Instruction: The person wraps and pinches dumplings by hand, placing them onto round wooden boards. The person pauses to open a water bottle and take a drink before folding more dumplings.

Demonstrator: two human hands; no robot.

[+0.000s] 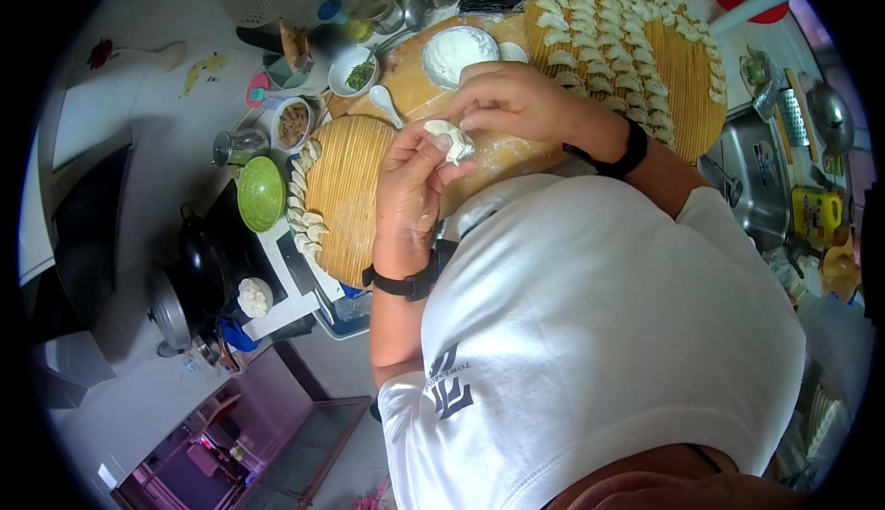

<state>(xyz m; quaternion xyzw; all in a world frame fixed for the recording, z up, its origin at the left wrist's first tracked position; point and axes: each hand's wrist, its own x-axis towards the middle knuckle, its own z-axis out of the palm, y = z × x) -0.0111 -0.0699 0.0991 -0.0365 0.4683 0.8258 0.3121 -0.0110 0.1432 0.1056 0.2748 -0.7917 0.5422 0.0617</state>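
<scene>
Left hand (411, 176) grips white dough dumpling (452, 144).
Right hand (512, 100): fingers at dumpling's edge, grip unclear; floury tan wooden board (507, 154) below.

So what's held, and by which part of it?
A dumpling, by its left side in the left hand; the right hand is at its right edge, grip unclear.

Pale folded dumpling (450, 143) in left hand (409, 178)
</scene>
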